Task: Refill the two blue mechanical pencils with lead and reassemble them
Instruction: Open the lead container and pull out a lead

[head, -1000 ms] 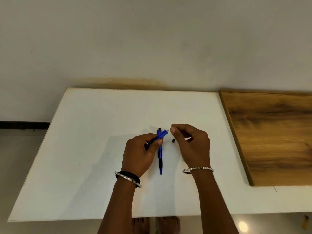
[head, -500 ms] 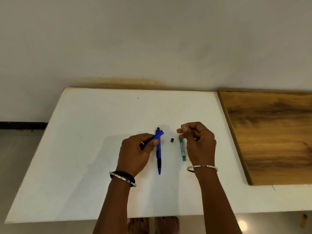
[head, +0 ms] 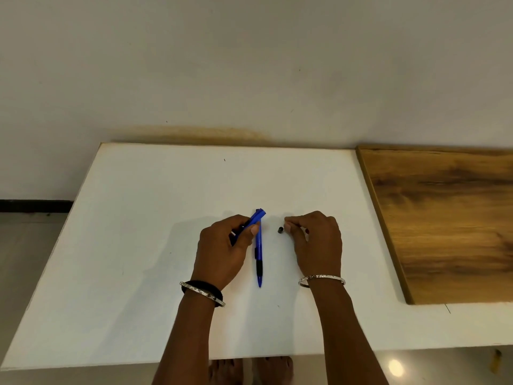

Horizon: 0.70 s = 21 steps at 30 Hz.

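Observation:
My left hand is shut on one blue mechanical pencil, which tilts up to the right with its open top end in the air. The second blue pencil lies lengthwise on the white table, tip toward me, just right of my left thumb. A small black cap lies loose between my hands. My right hand rests low on the table, its thumb and forefinger pinched together just right of the cap and apart from it. I see nothing between those fingertips. The green lead case is hidden under this hand.
A brown wooden board lies along the right side of the table, its edge a short way from my right hand. A pale wall stands behind the table. My bare feet show below the front edge.
My right hand has come down over the green lead case, which no longer shows, and its fingertips are now beside the black cap. My left hand still holds the tilted pencil.

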Available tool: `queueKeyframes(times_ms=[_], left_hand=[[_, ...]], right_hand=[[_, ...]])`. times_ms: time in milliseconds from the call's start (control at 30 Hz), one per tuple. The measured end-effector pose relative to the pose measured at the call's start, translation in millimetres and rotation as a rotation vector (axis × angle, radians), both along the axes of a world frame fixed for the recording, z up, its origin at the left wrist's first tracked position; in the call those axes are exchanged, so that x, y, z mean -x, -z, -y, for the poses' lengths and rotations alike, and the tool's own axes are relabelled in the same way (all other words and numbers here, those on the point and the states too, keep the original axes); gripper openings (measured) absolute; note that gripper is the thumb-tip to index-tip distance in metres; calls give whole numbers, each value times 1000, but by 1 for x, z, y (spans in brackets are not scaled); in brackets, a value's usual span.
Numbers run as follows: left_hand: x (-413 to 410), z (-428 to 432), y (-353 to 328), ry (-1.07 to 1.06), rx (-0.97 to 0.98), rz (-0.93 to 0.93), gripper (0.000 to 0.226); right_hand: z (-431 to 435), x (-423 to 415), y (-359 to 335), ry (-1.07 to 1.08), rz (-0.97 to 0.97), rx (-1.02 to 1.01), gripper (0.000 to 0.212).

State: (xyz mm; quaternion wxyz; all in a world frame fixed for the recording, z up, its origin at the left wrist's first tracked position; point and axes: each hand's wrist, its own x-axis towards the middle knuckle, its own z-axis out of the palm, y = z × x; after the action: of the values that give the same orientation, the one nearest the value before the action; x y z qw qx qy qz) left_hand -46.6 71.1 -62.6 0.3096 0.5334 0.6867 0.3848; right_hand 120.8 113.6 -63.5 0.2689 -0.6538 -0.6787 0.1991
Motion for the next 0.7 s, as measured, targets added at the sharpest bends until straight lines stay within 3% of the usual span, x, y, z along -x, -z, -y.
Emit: queueKeyframes(times_ms=[167, 233, 400, 567, 700], left_hand=[[-1, 0, 0, -5, 11, 6, 22], [-3, -1, 0, -13, 9, 15, 24], [-8, -2, 0, -18, 4, 26, 26], [-13, -3, 1, -36, 16, 25, 29], [-17, -2, 0, -48, 23, 24, 28]], right_hand=[[-3, -9, -5, 169, -172, -42, 8], [-4, -15, -6, 231, -169, 36, 3], [-2, -21, -8, 176, -164, 315, 23], [0, -17, -9, 201, -110, 372, 27], [2, -15, -11, 236, -107, 389, 16]])
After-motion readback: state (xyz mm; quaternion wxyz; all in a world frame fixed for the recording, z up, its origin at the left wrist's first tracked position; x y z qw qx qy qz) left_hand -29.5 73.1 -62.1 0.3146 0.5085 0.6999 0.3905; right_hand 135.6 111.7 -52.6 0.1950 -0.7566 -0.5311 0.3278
